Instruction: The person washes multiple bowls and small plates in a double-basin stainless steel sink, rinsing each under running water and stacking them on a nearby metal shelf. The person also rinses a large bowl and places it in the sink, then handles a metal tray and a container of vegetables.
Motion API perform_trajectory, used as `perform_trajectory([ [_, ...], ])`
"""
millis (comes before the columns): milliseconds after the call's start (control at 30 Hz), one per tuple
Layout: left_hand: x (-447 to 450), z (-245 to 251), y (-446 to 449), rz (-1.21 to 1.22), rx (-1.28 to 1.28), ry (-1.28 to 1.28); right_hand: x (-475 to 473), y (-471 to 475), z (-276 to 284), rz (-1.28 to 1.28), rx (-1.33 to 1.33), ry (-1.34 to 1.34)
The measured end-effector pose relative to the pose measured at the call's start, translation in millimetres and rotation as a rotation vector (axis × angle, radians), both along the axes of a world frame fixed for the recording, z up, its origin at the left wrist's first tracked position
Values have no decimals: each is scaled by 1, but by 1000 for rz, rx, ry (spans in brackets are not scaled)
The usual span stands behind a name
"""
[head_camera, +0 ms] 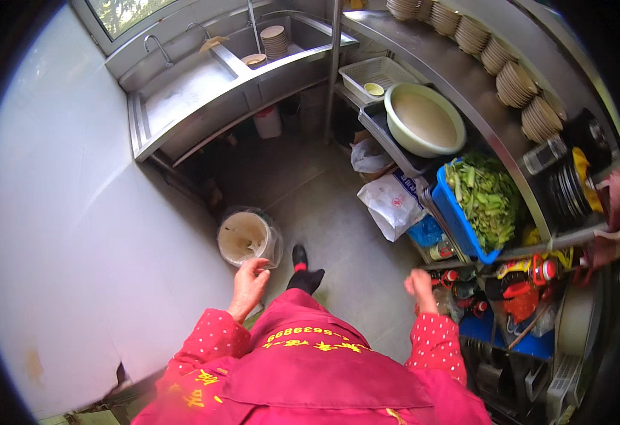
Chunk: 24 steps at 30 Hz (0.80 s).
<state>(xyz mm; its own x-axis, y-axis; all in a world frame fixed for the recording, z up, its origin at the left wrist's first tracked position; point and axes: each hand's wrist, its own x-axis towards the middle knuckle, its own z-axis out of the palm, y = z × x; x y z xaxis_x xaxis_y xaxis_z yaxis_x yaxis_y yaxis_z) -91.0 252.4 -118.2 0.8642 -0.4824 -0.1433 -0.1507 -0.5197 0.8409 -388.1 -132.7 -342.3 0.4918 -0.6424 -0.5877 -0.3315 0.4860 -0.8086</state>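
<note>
My left hand (250, 287) hangs in front of me with its fingers loosely bent, holding nothing, and appears just over the near edge of a round bin with a clear plastic liner (245, 237). On the other side, my right hand (420, 287) is blurred, with its fingers curled; whether it holds anything cannot be told. It appears left of sauce bottles with red caps (450, 275) on a low shelf. A red apron with yellow writing (320, 366) covers my front, and one black shoe (299, 256) shows on the floor.
Ahead stands a steel sink (187, 90) with stacked plates (274, 42). Shelving at the right bears a basin of cloudy liquid (425, 119), a blue basket (450, 212) of cut green vegetables (482, 202) and stacked bowls (516, 83). A white sack (392, 204) leans beside it. A pale wall (76, 212) bounds the left.
</note>
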Motion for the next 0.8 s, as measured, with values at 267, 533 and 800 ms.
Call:
perform_trajectory([
  [267,166,0,-87,223,-133,381,264,-85,115,268,45,-2],
  [533,304,39,-178,248,-194,451,404,-137,151,476,180,177],
  [800,414,51,-244,480,-280,412,688,-215,253,732,240,-318],
])
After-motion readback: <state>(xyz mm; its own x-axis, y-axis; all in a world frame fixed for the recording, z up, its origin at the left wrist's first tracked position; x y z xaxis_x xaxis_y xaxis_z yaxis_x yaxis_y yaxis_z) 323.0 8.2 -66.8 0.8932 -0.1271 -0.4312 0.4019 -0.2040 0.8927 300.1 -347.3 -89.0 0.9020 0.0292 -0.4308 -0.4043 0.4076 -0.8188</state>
